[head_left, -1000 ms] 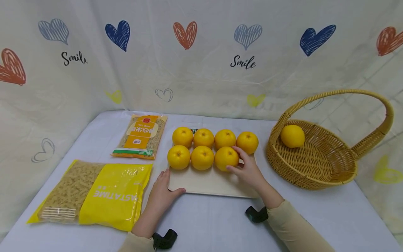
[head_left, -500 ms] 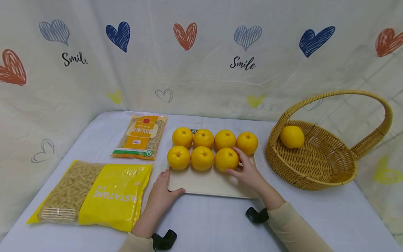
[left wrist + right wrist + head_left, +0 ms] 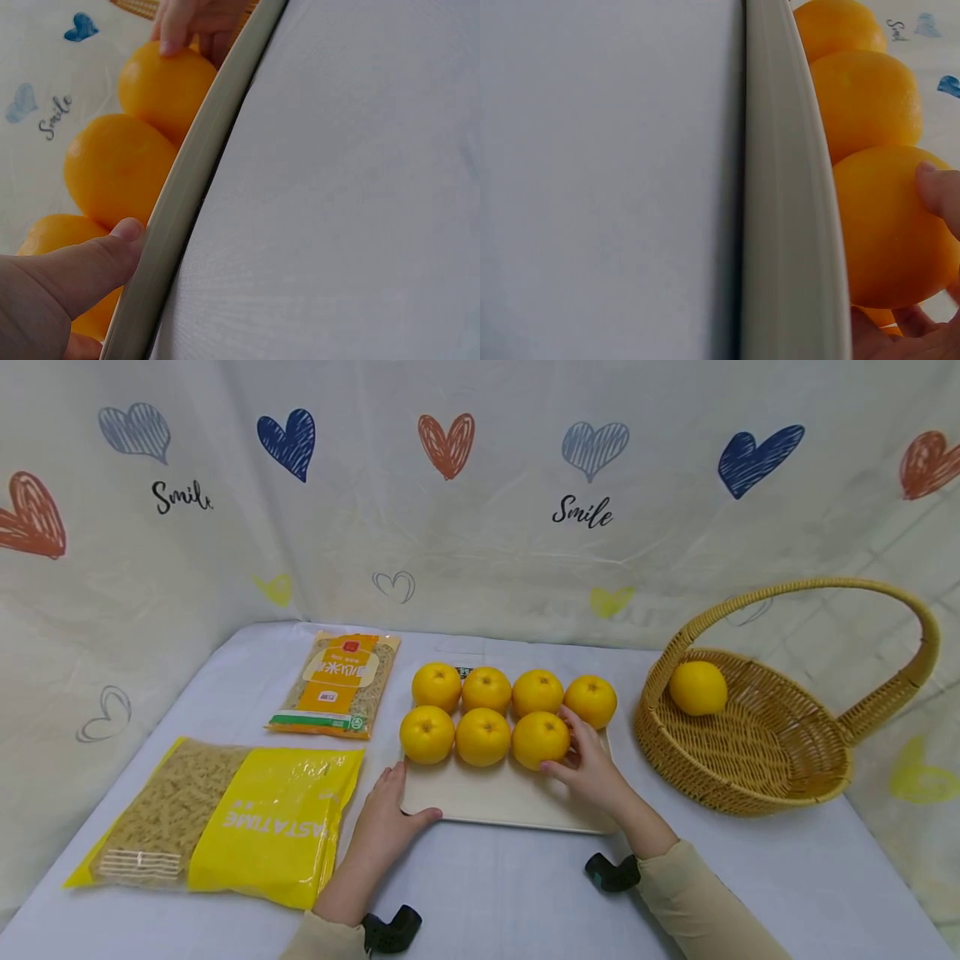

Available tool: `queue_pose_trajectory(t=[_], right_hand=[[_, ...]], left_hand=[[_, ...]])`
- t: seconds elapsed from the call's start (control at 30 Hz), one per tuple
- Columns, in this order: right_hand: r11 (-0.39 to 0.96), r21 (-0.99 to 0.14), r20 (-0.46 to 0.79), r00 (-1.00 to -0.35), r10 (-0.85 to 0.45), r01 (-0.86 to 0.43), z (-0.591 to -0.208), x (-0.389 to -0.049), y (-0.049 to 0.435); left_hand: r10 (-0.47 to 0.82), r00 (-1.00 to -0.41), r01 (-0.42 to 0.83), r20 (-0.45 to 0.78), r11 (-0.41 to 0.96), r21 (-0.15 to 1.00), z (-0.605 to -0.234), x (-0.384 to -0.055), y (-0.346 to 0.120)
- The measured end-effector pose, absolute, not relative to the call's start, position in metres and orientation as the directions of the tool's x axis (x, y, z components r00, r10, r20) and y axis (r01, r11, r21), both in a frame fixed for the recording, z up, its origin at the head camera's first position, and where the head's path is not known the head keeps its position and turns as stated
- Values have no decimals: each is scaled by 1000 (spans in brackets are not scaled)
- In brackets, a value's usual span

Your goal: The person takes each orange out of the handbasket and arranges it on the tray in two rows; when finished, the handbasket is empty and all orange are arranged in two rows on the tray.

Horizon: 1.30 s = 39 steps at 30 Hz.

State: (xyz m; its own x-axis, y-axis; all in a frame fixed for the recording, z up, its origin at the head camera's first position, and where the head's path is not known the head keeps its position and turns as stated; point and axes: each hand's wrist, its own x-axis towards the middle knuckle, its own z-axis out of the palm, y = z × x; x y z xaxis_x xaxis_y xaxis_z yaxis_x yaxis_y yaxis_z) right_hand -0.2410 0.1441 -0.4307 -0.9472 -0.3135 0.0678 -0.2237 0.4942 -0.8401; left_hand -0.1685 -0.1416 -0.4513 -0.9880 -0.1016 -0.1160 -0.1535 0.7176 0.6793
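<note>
Several oranges stand in two rows on a cream rectangular tray in the head view. At the right end of the front row, my right hand grips an orange, fingers behind its right side and thumb in front. The right wrist view shows this orange up close with the thumb on it. At the tray's front left corner rests my left hand, its thumb stretched along the front rim and its fingers along the left side. The left wrist view shows that thumb touching the rim.
A wicker basket with a tall handle stands right of the tray, one orange inside. On the left lie a yellow pasta bag and a smaller orange-labelled grain packet. A cloth backdrop printed with hearts hangs behind.
The right hand's fingers have shifted slightly around the same orange. The left hand, tray and other oranges stay in place, while the head view shifts slightly.
</note>
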Motion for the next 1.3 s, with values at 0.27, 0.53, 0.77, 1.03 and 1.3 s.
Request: queue_pose_trajectory(t=[0.27,0.53,0.77,1.03,1.3], right_hand=[[476,-859,33,-948,-315,-188,-431,-242,146],[515,-840,16,-957,-291,-171,-431,-239,148],[491,-852,23,-950,-311,-181,-433,-240,149],[457,-869,37,-946,-323,-190,-434,-241,149],[466,-864,31,-944,-328,-190,-433,-240,150]], left_hand=[[-105,-987,-160,-121,714,682,-450,-169,-142],[-108,-985,-169,-131,716,678,-450,-169,-141],[-108,-986,-163,-123,714,681,-450,-168,-141],[-106,-987,-161,-123,718,677,-452,-168,-142],[-106,-986,-165,-128,716,678,-453,-169,-142]])
